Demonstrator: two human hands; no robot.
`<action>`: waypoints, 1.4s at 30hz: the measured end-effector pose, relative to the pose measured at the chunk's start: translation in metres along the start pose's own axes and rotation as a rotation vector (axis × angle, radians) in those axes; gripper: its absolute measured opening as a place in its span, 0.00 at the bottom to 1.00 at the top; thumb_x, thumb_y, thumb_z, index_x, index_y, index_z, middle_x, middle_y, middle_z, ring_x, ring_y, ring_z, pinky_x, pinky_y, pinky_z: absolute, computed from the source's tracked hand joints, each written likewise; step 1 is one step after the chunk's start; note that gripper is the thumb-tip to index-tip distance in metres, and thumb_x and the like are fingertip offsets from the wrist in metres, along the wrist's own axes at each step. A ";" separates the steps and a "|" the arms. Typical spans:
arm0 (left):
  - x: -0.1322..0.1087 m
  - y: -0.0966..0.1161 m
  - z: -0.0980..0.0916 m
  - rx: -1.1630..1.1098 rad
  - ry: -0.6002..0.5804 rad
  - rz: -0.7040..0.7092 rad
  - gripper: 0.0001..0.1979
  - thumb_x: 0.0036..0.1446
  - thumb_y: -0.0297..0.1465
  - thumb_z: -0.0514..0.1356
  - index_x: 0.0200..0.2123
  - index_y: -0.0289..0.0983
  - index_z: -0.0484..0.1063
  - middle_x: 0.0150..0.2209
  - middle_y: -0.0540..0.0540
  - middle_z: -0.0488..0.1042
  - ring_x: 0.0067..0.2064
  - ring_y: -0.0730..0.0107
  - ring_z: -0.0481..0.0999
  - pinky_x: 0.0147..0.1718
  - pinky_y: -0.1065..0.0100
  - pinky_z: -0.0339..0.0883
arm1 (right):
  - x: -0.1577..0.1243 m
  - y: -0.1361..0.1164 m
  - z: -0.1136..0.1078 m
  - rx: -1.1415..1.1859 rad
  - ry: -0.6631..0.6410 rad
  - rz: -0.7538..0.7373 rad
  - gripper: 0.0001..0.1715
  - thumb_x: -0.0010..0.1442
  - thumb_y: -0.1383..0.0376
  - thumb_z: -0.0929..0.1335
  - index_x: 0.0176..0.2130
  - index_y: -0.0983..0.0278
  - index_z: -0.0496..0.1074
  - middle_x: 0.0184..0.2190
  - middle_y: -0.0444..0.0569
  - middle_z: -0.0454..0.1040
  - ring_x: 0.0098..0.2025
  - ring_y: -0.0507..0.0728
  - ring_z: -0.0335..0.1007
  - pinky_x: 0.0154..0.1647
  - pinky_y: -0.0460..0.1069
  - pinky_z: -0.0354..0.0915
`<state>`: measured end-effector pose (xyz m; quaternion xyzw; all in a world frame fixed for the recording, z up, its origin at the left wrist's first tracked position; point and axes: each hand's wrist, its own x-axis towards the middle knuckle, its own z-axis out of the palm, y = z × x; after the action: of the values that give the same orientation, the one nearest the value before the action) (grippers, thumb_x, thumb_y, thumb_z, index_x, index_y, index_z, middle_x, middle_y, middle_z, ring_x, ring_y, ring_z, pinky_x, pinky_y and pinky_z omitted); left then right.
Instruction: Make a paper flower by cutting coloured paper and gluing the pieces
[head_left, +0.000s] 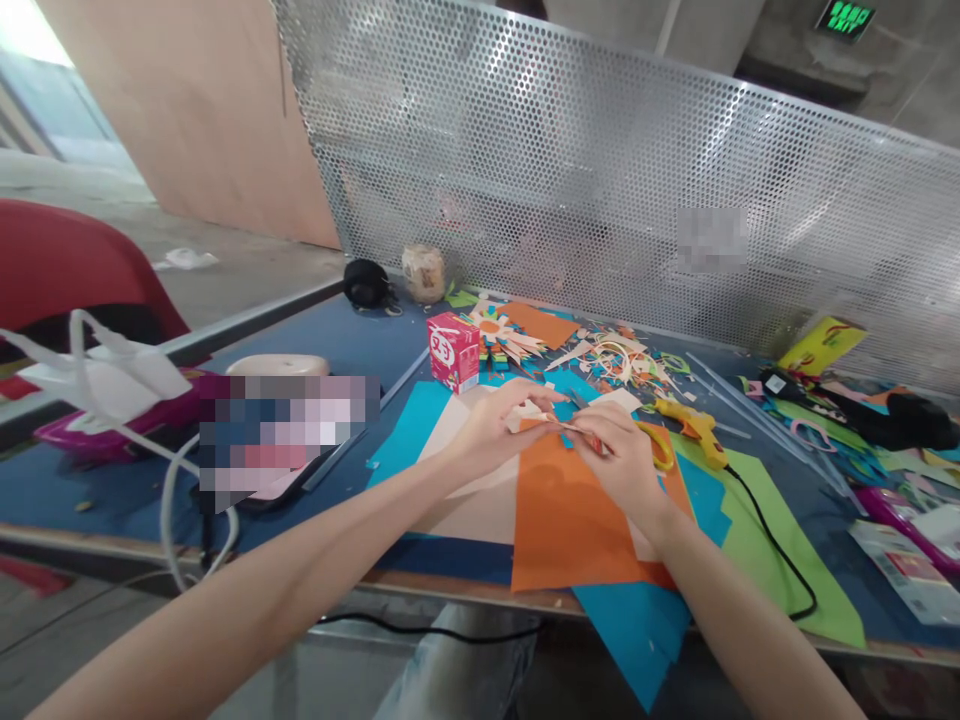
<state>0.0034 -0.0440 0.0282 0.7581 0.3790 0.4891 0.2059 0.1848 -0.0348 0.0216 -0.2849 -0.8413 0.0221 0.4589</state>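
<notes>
My left hand [502, 420] is closed in a pinch on a small pale piece of paper [556, 424]. Opposite it, the fingers of my right hand [619, 450] are closed on the same piece, with a bit of red-orange showing between them. A yellow loop [663, 446], like a scissors handle, sticks out behind the right hand. A grey blade-like tip shows by the fingertips; whether the hand grips that tool is hidden. Beneath both hands lie an orange sheet [555, 530], a pale sheet [457, 500] and blue sheets [637, 630].
A yellow glue gun [697, 430] with a black cord lies on a green sheet [787, 540]. Paper scraps [615, 360] and a pink box [454, 352] stand behind the hands. At left are a phone-like device [281, 440] and a tissue pack [127, 385]. A perforated metal panel [570, 170] closes the back.
</notes>
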 end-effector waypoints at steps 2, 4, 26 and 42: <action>0.000 -0.001 0.000 0.026 0.018 0.027 0.11 0.51 0.31 0.59 0.40 0.38 0.70 0.36 0.46 0.74 0.39 0.70 0.72 0.38 0.68 0.64 | 0.000 0.000 0.001 -0.003 0.001 0.010 0.05 0.55 0.67 0.66 0.29 0.61 0.72 0.27 0.46 0.74 0.32 0.54 0.69 0.34 0.49 0.66; 0.000 -0.002 0.000 0.067 0.043 0.066 0.13 0.51 0.31 0.59 0.42 0.38 0.68 0.40 0.45 0.74 0.43 0.68 0.71 0.39 0.67 0.64 | 0.000 0.000 0.002 -0.005 0.004 0.019 0.04 0.55 0.67 0.66 0.29 0.61 0.72 0.26 0.46 0.74 0.32 0.53 0.69 0.34 0.49 0.66; -0.005 -0.016 -0.005 0.469 0.022 0.606 0.16 0.52 0.24 0.55 0.46 0.40 0.65 0.36 0.47 0.75 0.45 0.65 0.69 0.43 0.63 0.62 | 0.003 -0.011 -0.017 -0.699 0.033 -0.531 0.09 0.58 0.71 0.64 0.32 0.59 0.72 0.31 0.42 0.76 0.35 0.52 0.65 0.37 0.50 0.59; 0.001 -0.009 -0.002 0.266 -0.034 0.231 0.15 0.50 0.25 0.56 0.43 0.38 0.65 0.32 0.50 0.73 0.42 0.66 0.70 0.44 0.62 0.61 | -0.002 0.005 -0.005 -0.316 -0.074 -0.165 0.05 0.58 0.66 0.65 0.33 0.63 0.70 0.31 0.47 0.75 0.36 0.54 0.67 0.39 0.49 0.61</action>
<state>-0.0017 -0.0377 0.0236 0.8252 0.3474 0.4423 0.0524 0.1922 -0.0330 0.0217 -0.2823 -0.8711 -0.1378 0.3775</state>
